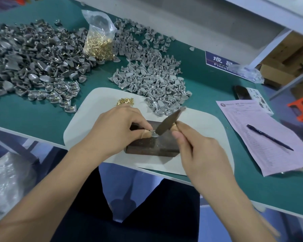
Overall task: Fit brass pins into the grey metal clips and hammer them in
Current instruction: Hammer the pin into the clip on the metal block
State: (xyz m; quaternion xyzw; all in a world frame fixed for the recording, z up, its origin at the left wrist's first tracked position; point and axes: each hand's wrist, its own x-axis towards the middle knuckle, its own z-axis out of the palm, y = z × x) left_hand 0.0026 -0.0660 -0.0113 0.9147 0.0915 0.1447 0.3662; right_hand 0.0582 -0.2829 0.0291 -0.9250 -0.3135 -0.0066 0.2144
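Note:
My left hand [119, 130] pinches a small grey metal clip [154, 134] on top of a dark metal block [152, 145]. My right hand [198, 145] grips the wooden handle of a small hammer [168, 122]. The hammer's dark head touches the clip, tilted up to the right. A little heap of loose brass pins [125, 101] lies on the white mat [94, 112] behind my left hand. A clear bag of brass pins [99, 42] stands upright between two piles of clips. Light grey clips [154, 79] lie in the middle; darker clips [33, 60] lie at the left.
The green table [217, 81] carries a printed form [264, 133] with a black pen [269, 140] on it at the right. A blue sign [219, 61] and a plastic bag [247, 72] lie behind it. Cardboard boxes sit under a white shelf at the far right.

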